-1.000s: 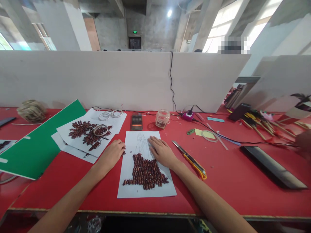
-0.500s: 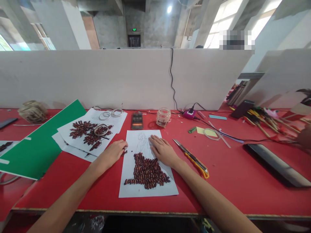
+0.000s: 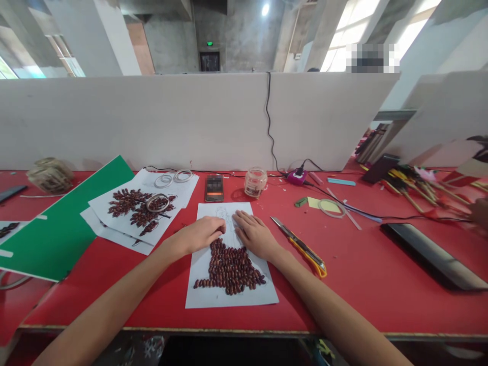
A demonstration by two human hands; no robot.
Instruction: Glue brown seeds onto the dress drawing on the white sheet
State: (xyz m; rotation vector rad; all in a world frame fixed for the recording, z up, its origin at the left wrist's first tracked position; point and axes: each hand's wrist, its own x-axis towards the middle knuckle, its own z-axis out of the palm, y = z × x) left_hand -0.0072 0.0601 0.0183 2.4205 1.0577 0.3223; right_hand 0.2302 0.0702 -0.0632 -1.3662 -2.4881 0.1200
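A white sheet [image 3: 208, 292] with a pencilled figure lies on the red table [image 3: 343, 284] in front of me. Dark brown beans [image 3: 229, 267] are laid on it in the shape of a skirt. My left hand [image 3: 200, 235] rests over the sheet's upper left, fingers curled and pinched at the top of the beans. What it holds is too small to make out. My right hand [image 3: 254, 235] lies flat on the sheet's upper right, fingers stretched out, pressing the paper.
A yellow utility knife [image 3: 301, 248] lies right of my right hand. Behind the sheet are a phone [image 3: 214, 187] and a small glass jar [image 3: 255, 181]. Left lie another bean picture [image 3: 133, 208], tape rings [image 3: 173, 178] and green card [image 3: 57, 234]. Cables, sticks and a black bar [image 3: 430, 256] are at right.
My left hand has moved right, from the loose beans at the sheet's left edge onto the sheet at the top of the bean skirt. My right hand has stayed in place.
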